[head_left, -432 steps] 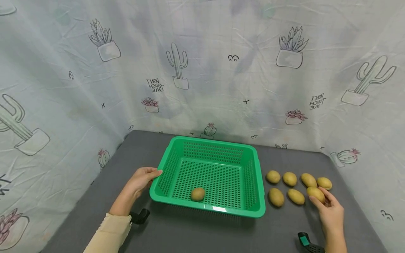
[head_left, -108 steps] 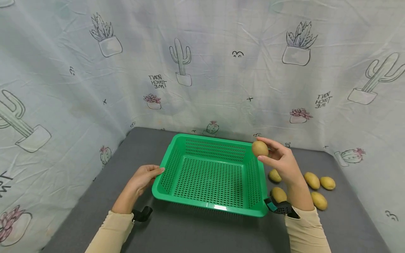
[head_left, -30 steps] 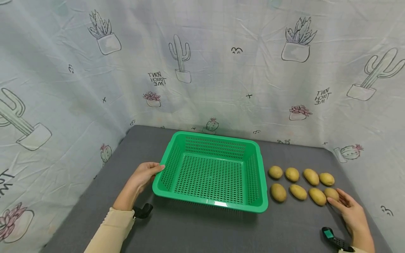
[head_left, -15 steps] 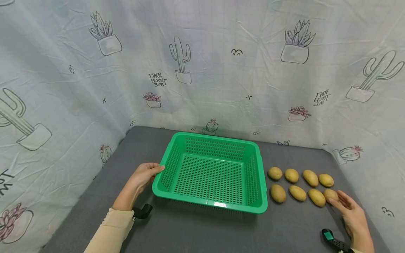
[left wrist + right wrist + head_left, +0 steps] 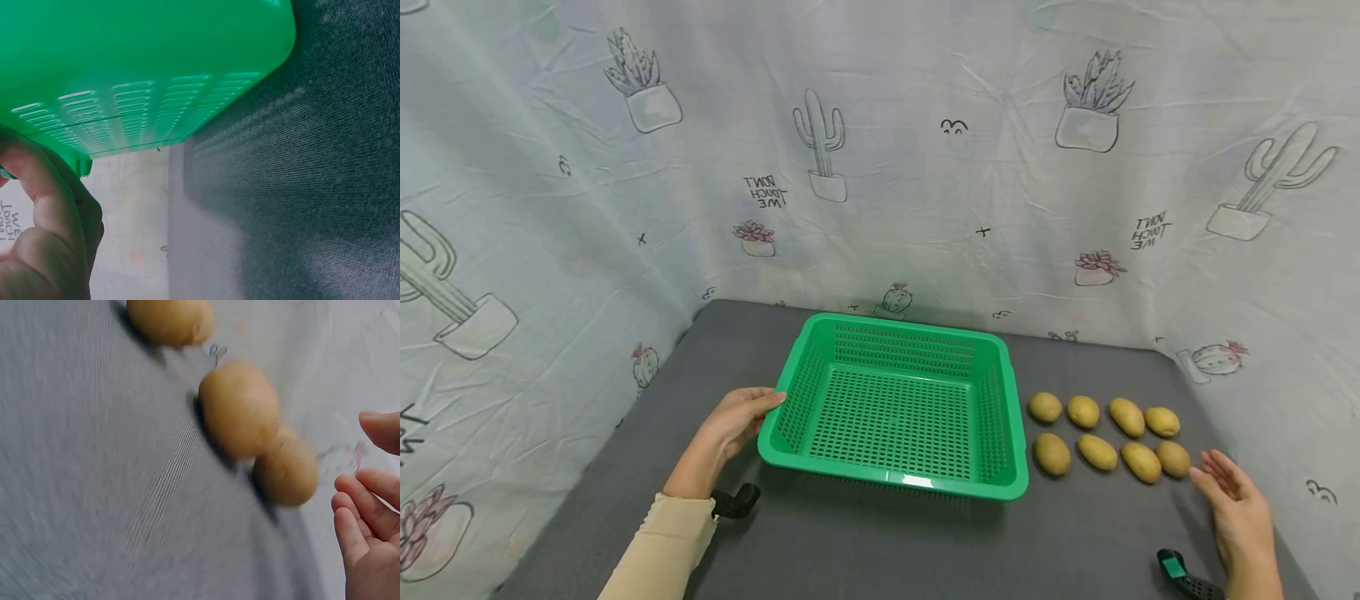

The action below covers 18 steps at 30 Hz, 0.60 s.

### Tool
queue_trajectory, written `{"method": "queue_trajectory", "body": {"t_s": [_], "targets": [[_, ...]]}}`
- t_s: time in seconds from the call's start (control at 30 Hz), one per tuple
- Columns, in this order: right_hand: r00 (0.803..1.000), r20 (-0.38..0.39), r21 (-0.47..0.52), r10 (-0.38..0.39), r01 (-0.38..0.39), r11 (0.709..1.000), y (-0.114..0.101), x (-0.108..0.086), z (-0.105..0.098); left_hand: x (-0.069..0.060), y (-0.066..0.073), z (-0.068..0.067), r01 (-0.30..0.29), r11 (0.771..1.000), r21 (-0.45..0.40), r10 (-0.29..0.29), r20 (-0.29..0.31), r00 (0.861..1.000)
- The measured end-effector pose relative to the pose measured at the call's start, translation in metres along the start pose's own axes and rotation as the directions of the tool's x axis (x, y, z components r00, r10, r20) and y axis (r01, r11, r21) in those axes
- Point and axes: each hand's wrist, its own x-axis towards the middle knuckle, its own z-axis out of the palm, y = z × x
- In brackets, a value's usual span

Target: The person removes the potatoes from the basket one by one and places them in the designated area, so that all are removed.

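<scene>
My left hand point(image 5: 739, 418) grips the left rim of a green perforated plastic basket point(image 5: 891, 477), thumb over the edge; the left wrist view shows the fingers point(image 5: 53, 206) at the basket's outer wall. Nothing lies inside the basket. To its right, several yellow-brown potatoes lie in two rows, among them a front-left potato point(image 5: 1052, 454) and the rightmost front potato point(image 5: 1173, 459). My right hand point(image 5: 1240, 504) is just right of that last potato, apart from it, holding nothing, with thumb and fingers spread apart. In the right wrist view a gap separates the fingertips from the nearest potato point(image 5: 287, 470).
A grey cloth point(image 5: 880, 550) covers the table. Behind and at both sides hangs a pale curtain point(image 5: 895, 167) printed with cacti and potted plants. Each wrist wears a black camera mount, the left camera mount point(image 5: 735, 502) near the basket's front-left corner.
Earlier one potato lay in the basket, and later the right hand carried one over its right edge. Within the last half second the right hand let go of the rightmost front potato and drew back right.
</scene>
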Motion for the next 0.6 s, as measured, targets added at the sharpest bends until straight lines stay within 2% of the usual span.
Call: {"method": "queue_trajectory", "body": {"t_s": [0.13, 0.23, 0.33, 0.43, 0.5, 0.57, 0.6], "targets": [[0.989, 0.08, -0.014, -0.127, 0.128, 0.992, -0.015, -0.01, 0.014, 0.001, -0.002, -0.002, 0.006, 1.0, -0.031, -0.005, 0.018, 1.0], [0.96, 0.147, -0.073, -0.237, 0.25, 0.966, -0.031, -0.019, 0.029, 0.005, -0.004, -0.001, 0.006, 0.999, -0.039, -0.006, 0.001, 1.0], [0.922, 0.188, -0.193, -0.34, 0.374, 0.907, -0.048, -0.026, 0.049, 0.01, -0.003, 0.002, -0.015, 1.0, 0.007, 0.016, -0.04, 0.999], [0.876, 0.221, -0.309, -0.429, 0.48, 0.821, -0.061, -0.029, 0.074, 0.013, 0.004, 0.005, -0.06, 0.984, 0.167, 0.082, -0.126, 0.989], [0.846, 0.25, -0.359, -0.471, 0.533, 0.766, -0.069, -0.031, 0.091, 0.011, 0.012, 0.007, -0.09, 0.942, 0.322, 0.165, -0.214, 0.963], [0.819, 0.296, -0.422, -0.491, 0.573, 0.702, -0.077, -0.034, 0.106, 0.007, 0.022, 0.009, -0.12, 0.871, 0.476, 0.281, -0.281, 0.918], [0.806, 0.324, -0.452, -0.495, 0.591, 0.668, -0.082, -0.036, 0.114, 0.005, 0.028, 0.011, -0.138, 0.824, 0.549, 0.347, -0.297, 0.89]]}}
